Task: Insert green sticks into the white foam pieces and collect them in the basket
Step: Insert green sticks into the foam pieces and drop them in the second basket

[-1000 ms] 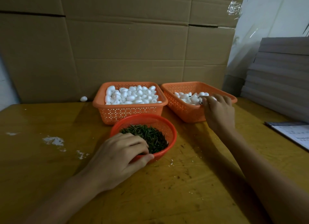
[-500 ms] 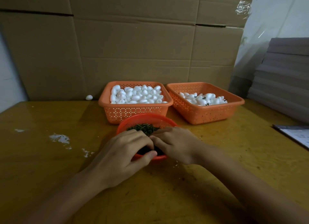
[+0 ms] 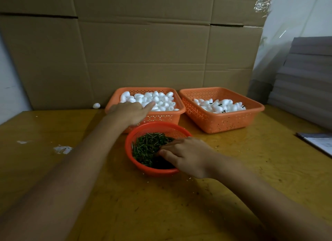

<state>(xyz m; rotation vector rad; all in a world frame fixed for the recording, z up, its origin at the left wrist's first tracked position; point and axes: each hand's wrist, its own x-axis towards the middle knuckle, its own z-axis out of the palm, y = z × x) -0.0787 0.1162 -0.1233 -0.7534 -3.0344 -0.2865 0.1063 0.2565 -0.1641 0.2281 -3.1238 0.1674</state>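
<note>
A round red bowl (image 3: 143, 164) holds a heap of short green sticks (image 3: 147, 148). My right hand (image 3: 186, 157) lies over the bowl's right side, fingertips down among the sticks; whether it pinches one is hidden. Behind the bowl stands an orange basket (image 3: 165, 117) full of plain white foam pieces (image 3: 159, 98). My left hand (image 3: 131, 113) reaches over that basket's front left rim, fingers stretched toward the foam. To the right, a second orange basket (image 3: 224, 121) holds foam pieces with green sticks in them (image 3: 218, 105).
All stands on a yellow wooden table (image 3: 179, 204) backed by a cardboard wall (image 3: 143, 52). One loose foam piece (image 3: 96, 105) lies at the wall, left. Grey stacked boards (image 3: 309, 79) rise at the right, and a paper sheet (image 3: 318, 142) lies near the right edge.
My left hand left the red bowl and reached forward to the basket of plain foam. My right hand, at the right basket a second ago, came back to the sticks and stays there.
</note>
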